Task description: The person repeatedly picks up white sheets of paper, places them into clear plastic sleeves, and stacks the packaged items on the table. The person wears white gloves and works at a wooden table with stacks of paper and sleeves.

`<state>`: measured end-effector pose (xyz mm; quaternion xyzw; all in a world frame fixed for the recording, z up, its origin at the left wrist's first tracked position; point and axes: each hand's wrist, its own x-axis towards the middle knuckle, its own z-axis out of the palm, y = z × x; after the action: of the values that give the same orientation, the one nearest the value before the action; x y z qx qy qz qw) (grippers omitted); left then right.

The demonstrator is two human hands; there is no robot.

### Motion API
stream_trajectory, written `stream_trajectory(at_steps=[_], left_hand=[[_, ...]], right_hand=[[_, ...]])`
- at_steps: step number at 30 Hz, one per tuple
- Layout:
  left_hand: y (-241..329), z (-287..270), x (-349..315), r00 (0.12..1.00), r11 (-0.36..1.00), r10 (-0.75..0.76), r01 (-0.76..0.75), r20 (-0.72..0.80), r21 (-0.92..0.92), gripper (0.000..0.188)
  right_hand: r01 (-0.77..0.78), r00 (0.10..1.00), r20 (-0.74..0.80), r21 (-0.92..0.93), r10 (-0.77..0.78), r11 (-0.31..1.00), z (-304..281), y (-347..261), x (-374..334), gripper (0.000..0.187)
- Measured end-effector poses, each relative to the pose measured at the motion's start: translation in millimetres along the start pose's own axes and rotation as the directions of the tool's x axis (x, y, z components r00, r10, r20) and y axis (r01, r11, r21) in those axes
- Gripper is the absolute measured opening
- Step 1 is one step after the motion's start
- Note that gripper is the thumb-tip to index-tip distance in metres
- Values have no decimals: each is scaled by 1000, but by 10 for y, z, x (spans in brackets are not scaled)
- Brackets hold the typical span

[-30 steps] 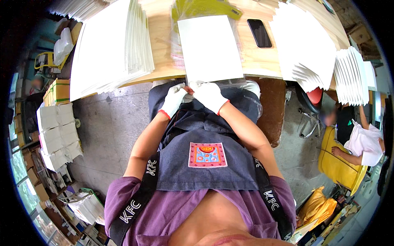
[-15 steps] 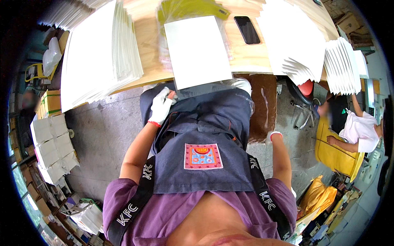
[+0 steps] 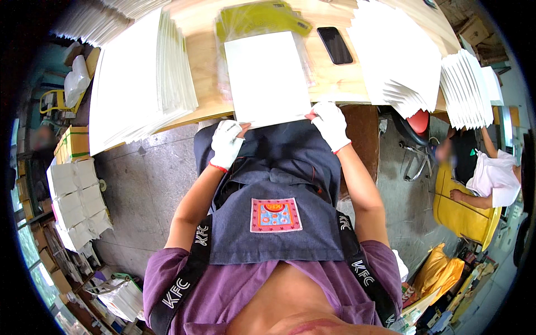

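Note:
A white rectangular sheet (image 3: 271, 78) lies at the table's near edge, its near end reaching past the edge over my lap. What looks like clear plastic film shows along that near end. My left hand (image 3: 227, 144), in a white glove with a red cuff and bare fingertips, is closed on the sheet's near left corner. My right hand (image 3: 331, 126), gloved the same way, pinches the near right corner. Beneath the sheet lie clear plastic bags with a yellow-green print (image 3: 254, 19).
A black phone (image 3: 335, 46) lies right of the sheet. Tall stacks of white folded sheets stand on the left (image 3: 131, 84) and right (image 3: 399, 56) of the wooden table (image 3: 204, 61). Boxes (image 3: 72, 142) stand at far left. Another person (image 3: 494, 170) sits at far right by a yellow chair.
My right hand has come up from low on the right to the sheet's near right corner. My left hand has moved slightly right onto the left corner. The sheet now lies straighter.

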<state>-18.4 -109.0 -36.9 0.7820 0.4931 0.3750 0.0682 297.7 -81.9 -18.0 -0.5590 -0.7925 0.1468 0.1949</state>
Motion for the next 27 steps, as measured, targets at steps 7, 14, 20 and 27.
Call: stream_trajectory(at_steps=[7,14,20,27], left_hand=[[129,141,-111,553,-17,-764,496,331,-868,20],[496,-568,428,787,441,-526,576,321,-688,27],[529,-1992,537,938,925,-339,316,-80,-209,23],[-386,-3099,547,777,914,-406,352,-482,-203,34]], right_hand=[[-529,738,158,738,656,419,400,214,-139,36],[-587,740,528,809,416,19,229,-185,-212,21],[-462,885,464,886,43,-44,120,-1060,397,32],[-284,927,329,929,-179,236,-63,-2691,1559,25]])
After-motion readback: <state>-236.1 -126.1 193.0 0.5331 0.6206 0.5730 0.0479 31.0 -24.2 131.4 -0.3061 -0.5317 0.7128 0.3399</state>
